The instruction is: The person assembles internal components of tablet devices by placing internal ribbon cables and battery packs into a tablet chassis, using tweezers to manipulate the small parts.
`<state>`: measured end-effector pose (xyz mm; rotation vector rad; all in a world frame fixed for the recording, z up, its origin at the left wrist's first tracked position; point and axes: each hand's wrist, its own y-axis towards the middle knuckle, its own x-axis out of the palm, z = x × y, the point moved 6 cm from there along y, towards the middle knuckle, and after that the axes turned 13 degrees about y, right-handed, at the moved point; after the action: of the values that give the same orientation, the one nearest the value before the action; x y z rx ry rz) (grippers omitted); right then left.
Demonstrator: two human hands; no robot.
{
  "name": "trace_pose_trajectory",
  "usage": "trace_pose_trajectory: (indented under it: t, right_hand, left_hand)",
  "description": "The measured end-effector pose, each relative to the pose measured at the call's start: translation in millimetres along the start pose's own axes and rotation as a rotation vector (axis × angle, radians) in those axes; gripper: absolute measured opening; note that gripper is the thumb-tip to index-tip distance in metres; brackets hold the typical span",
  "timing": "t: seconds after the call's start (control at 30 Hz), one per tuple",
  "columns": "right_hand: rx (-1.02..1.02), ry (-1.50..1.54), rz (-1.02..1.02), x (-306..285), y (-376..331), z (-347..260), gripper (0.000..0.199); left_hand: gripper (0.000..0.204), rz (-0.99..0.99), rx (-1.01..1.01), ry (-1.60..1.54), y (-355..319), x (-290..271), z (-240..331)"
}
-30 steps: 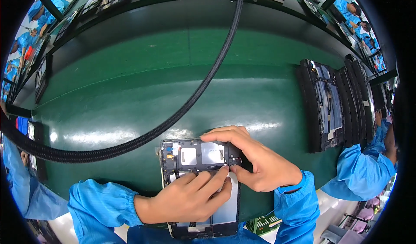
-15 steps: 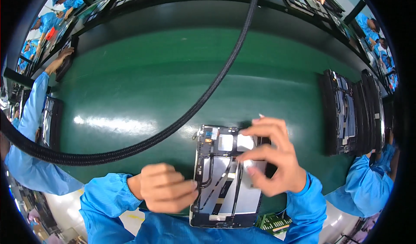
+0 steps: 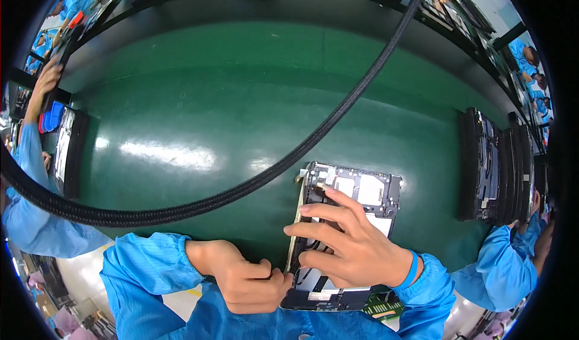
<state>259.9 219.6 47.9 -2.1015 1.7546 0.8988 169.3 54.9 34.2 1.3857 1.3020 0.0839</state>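
Note:
An opened tablet (image 3: 371,190) with bare boards, pale metal shields and dark ribbon cables lies near the front edge of the green bench, tilted slightly. My right hand (image 3: 356,237) is spread over its left half, fingers apart. The index fingertip reaches the upper left part of the board, by a small connector area; the palm hides much of the middle. Curled at the tablet's lower left edge, my left hand (image 3: 250,282) has its fingertips closed against that edge. A green circuit board (image 3: 384,307) peeks out below the tablet's lower right corner.
A thick black braided hose (image 3: 289,159) arcs over the green bench (image 3: 181,117). Stacked opened tablets stand at the right (image 3: 482,165) and left (image 3: 66,153). Beyond the bench's far side runs a raised dark rack (image 3: 241,5). Co-workers' blue sleeves (image 3: 36,201) flank both sides.
My right hand has shifted from the tablet's right side to its upper left, fingers spreading. The tablet appears farther right in view. The left co-worker's hand has moved with a dark device.

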Motion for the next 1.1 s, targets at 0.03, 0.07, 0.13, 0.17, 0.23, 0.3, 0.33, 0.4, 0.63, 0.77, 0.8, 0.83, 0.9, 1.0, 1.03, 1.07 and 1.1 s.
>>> trace_pose_trajectory:
  t: [0.03, 0.07, 0.13, 0.17, 0.23, 0.3, 0.33, 0.4, 0.63, 0.77, 0.8, 0.83, 0.9, 1.0, 1.03, 1.07, 1.1]
  right_hand:
    - [-0.002, -0.026, 0.008, 0.1, -0.7, -0.4, 0.018]
    - [-0.003, -0.023, 0.003, 1.0, -0.5, -0.7, 0.018]
    - [0.058, -0.025, -0.009, 2.7, 0.4, 1.9, 0.014]
    - [0.058, -0.025, -0.01, 2.6, 0.0, 1.1, 0.014]
    - [0.044, -0.111, -0.079, 6.5, -0.5, -1.8, 0.011]
    - [0.013, -0.145, -0.058, 7.7, 0.4, -8.8, 0.009]
    - [-0.013, -0.179, -0.039, 7.4, -3.1, -13.2, 0.007]
    - [-0.015, -0.234, -0.013, 10.0, -10.5, -16.8, 0.007]
    - [-0.162, -0.675, 0.085, -1.5, -1.9, -18.3, 0.01]
    - [-0.155, -0.7, 0.178, -3.9, -4.8, -13.0, 0.006]
    - [-0.151, -0.686, 0.19, -4.2, -5.8, -10.5, 0.007]
    - [-0.144, -0.674, 0.204, -5.1, -6.6, -9.0, 0.009]
    - [-0.107, -0.651, 0.199, -6.9, -5.9, -8.1, 0.014]
    - [-0.073, -0.617, 0.196, -7.9, -5.5, -4.2, 0.021]
    - [-0.077, -0.608, 0.203, -7.9, -5.6, -4.1, 0.021]
    - [-0.075, -0.607, 0.205, -7.3, -5.6, -3.4, 0.021]
    - [-0.095, -0.611, 0.221, -6.8, -5.8, -4.0, 0.018]
  left_hand:
    - [0.013, -0.023, -0.012, 0.018, -0.6, 0.8, -2.3]
    - [0.015, -0.045, -0.024, 0.035, -1.2, 2.1, -3.4]
    - [0.015, -0.048, -0.031, 0.036, -2.6, 3.4, -2.5]
    - [0.015, -0.05, -0.034, 0.035, -3.0, 4.0, -2.4]
    - [0.014, -0.021, -0.027, 0.034, -2.1, 3.5, -2.2]
    - [0.014, 0.008, -0.021, 0.034, -3.2, -0.3, -2.4]
    - [0.015, 0.014, 0.006, 0.052, -2.7, 0.3, 0.5]
    - [0.015, 0.026, 0.028, 0.073, -0.8, 5.0, 3.2]
    - [0.017, 0.029, 0.022, 0.013, -2.3, 4.4, 3.0]
    - [0.019, 0.03, -0.037, -0.107, 0.1, 10.3, -5.6]
    - [0.019, 0.028, -0.037, -0.108, 0.2, 10.3, -6.1]
    - [0.021, 0.024, -0.038, -0.125, 0.4, 10.9, -7.3]
    - [0.022, 0.02, -0.037, -0.145, 0.0, 10.2, -8.9]
    - [0.022, 0.004, 0.017, -0.171, -1.7, 9.3, -6.6]
    - [0.022, 0.015, 0.029, -0.176, -1.3, 8.2, -5.5]
    - [0.023, 0.026, 0.039, -0.182, -0.9, 7.1, -4.5]
    - [0.023, 0.026, 0.041, -0.185, -0.6, 6.7, -4.3]
